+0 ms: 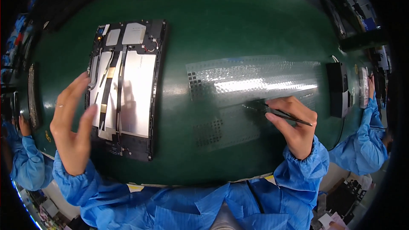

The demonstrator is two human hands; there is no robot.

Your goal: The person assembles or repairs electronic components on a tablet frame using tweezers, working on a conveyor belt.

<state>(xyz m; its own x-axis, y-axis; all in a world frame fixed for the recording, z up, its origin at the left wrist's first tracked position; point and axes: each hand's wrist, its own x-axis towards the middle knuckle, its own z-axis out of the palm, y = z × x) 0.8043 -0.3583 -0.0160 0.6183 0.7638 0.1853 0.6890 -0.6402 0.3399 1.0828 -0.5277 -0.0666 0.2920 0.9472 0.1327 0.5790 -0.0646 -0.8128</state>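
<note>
An opened black tablet-like device (139,102) lies at nine o'clock; at its left edge, the left hand (71,123) is empty, fingers parted. Toward four o'clock, the right hand (299,130) pinches dark tweezers (294,119) beside clear sheets (264,76).

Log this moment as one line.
left hand: open, at left edge of opened electronic device, contact unclear | right hand: holding dark tweezers over clear sheeting | surface: green tabletop
</note>
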